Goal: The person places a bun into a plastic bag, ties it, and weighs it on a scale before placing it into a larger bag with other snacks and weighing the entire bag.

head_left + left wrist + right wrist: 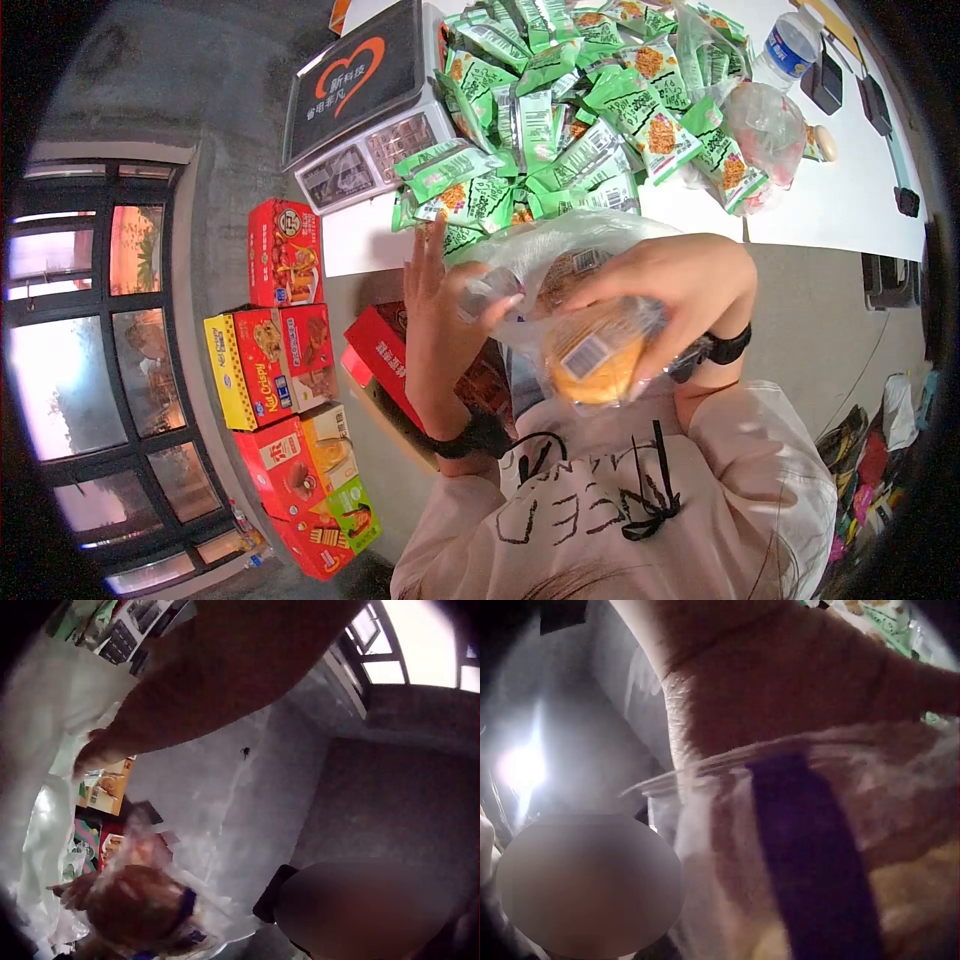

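Observation:
My right hand (665,290) grips a round yellow bun (590,365) in a clear wrapper with a white barcode label. In the right wrist view, the wrapper (810,840) with its dark purple band fills the lower right. A browner wrapped bun (578,268) lies just beyond the right fingers, within a large clear plastic bag (525,245). My left hand (435,300) holds that bag's edge between thumb and forefinger, the other fingers stretched upward. In the left wrist view, the left fingers (101,750) meet the pale plastic.
Many green snack packets (540,120) heap on the white table (820,220). A dark-lidded box (350,80) stands left of them, a water bottle (790,45) at right. Snack cartons (265,365) line the floor at left, and an opened red box (385,355) sits below my left arm.

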`<state>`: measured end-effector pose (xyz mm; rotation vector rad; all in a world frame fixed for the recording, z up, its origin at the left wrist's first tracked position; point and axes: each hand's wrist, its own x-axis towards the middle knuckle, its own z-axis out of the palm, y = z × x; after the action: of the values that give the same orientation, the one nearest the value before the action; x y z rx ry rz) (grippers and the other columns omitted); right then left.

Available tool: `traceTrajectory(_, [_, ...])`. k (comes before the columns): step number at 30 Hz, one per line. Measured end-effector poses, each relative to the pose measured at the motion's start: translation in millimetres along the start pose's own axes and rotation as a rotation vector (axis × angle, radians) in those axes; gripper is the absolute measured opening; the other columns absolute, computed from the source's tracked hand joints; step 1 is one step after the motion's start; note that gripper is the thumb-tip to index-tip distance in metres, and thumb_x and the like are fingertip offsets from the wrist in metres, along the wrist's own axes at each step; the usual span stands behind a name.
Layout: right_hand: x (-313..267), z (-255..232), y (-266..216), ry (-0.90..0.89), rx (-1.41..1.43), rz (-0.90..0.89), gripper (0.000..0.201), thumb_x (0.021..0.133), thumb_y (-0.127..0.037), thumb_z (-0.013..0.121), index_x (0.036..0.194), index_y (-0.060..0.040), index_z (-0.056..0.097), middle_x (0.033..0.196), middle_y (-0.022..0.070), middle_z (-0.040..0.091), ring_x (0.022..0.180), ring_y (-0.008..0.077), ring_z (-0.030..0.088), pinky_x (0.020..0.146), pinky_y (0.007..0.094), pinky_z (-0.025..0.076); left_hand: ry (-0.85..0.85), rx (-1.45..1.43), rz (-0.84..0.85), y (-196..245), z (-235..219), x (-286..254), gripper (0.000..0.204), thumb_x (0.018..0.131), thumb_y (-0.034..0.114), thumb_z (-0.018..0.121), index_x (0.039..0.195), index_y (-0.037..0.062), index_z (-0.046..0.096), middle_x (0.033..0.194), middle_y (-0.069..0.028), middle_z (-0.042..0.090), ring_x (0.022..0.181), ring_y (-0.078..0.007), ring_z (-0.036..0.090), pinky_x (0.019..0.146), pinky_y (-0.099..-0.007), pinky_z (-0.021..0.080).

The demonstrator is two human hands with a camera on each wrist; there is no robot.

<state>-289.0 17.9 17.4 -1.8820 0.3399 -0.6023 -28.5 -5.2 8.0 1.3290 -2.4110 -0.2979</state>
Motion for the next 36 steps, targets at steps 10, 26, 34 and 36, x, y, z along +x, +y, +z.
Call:
traceTrajectory(10, [9.4, 6.0, 4.2, 0.296, -0.391, 0.703, 0.059, 0.064, -0.045, 0.068, 0.097, 0.0014, 0.055, 0.073, 0.0206, 0.059, 0.071, 0.0352, 0.058, 0.063, 0.0386, 0.044, -0.188, 0.106, -0.049, -20.6, 7.4, -9.8, 0.034, 0.066, 0.003, 0.062, 0.098, 0.0125, 0.058, 0.140, -0.0160, 0.020, 0.130, -0.0369, 0.014, 0.103, -0.0459, 0.021])
traceTrajectory(26, [40.3, 17.3, 21.2, 0.494, -0.463, 0.555, 0.064, 0.063, -0.035, 0.071, 0.110, 0.0005, 0.049, 0.090, 0.0215, 0.057, 0.089, 0.0353, 0.054, 0.076, 0.0397, 0.043, 0.457, -0.728, -0.370, -7.8, 2.6, -0.2, 0.020, 0.080, 0.007, 0.054, 0.097, -0.0041, 0.057, 0.112, -0.0155, 0.055, 0.102, -0.0244, 0.054, 0.085, -0.0344, 0.043])
traceTrajectory(34, [72.0, 56.9, 52.1, 0.522, -0.696, 0.274, 0.060, 0.065, -0.019, 0.065, 0.118, -0.0011, 0.043, 0.118, 0.0178, 0.047, 0.115, 0.0336, 0.040, 0.094, 0.0539, 0.030, 0.356, -1.652, -0.110, -37.3, -2.9, -11.2, 0.042, 0.087, 0.033, 0.041, 0.111, 0.0009, 0.052, 0.139, -0.0167, 0.022, 0.129, -0.0319, 0.021, 0.102, -0.0581, 0.013])
traceTrajectory(36, [75.7, 62.4, 53.4, 0.539, -0.653, 0.317, 0.060, 0.065, -0.019, 0.065, 0.117, -0.0011, 0.043, 0.117, 0.0169, 0.047, 0.115, 0.0333, 0.040, 0.094, 0.0527, 0.030, 0.503, -1.681, -0.071, -29.1, -8.3, -10.5, 0.053, 0.084, 0.033, 0.044, 0.123, -0.0011, 0.033, 0.141, -0.0187, 0.016, 0.129, -0.0328, 0.020, 0.102, -0.0563, 0.016])
